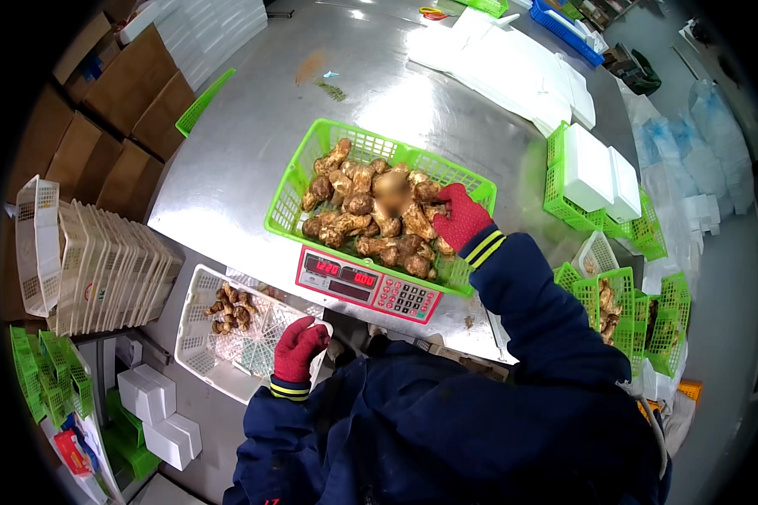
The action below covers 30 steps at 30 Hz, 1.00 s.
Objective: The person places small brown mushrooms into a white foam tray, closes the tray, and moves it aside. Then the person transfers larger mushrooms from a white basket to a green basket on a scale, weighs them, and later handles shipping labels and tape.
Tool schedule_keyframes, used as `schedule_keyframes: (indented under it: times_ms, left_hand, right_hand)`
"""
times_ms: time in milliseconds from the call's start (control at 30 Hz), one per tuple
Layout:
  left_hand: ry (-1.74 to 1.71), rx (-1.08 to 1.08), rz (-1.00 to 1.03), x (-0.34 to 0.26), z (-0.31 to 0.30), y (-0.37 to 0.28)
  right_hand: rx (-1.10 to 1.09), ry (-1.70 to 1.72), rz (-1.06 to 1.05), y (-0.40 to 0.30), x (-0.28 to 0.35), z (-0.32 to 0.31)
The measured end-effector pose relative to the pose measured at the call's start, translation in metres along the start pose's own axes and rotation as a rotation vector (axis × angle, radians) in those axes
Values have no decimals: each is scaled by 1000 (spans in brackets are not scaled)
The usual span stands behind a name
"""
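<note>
A green plastic basket [382, 142] full of brown, thick-stemmed mushrooms [358, 204] rests on a red-framed digital scale [369, 284] with a lit display. My right hand [461, 218], in a red dotted glove, reaches into the basket's right end and touches mushrooms there; its fingertips are partly hidden, so a firm grip cannot be made out. My left hand [300, 350], gloved alike, hovers with curled fingers over the right side of a white plastic crate [196, 341], with nothing visible in it. A small cluster of mushrooms [230, 309] lies in that crate, below the table's edge.
The steel table [240, 145] carries white foam sheets [499, 63], scissors [434, 13] and green baskets with white foam boxes [587, 167]. Stacked white baskets [107, 271] and cardboard boxes [126, 95] stand left. More green baskets [619, 284], some holding mushrooms, are at right.
</note>
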<state>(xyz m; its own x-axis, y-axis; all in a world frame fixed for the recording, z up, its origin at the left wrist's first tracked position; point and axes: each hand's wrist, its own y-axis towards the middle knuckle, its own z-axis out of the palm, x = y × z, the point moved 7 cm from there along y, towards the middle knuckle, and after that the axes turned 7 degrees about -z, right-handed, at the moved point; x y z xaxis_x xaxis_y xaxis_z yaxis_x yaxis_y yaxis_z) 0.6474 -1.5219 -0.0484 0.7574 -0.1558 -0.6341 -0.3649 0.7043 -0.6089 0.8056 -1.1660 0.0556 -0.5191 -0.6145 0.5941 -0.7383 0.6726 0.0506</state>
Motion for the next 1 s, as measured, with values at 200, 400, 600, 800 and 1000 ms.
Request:
schedule_keyframes:
  times_ms: [200, 400, 600, 800, 1000]
  left_hand:
    - [7, 37, 5, 5, 4, 6]
    - [7, 18, -1, 5, 7, 5]
    - [9, 1, -17, 5, 11, 2]
    - [-57, -38, 22, 7, -8, -7]
    - [-39, -25, 18, 8, -7, -8]
  right_hand:
    - [369, -49, -285, -25, 41, -18]
    - [15, -272, -238, -5, 23, -66]
    - [-4, -254, -374, 27, 27, -23]
    - [489, -128, -236, 5, 48, -36]
    - [193, 2, -369, 34, 81, -24]
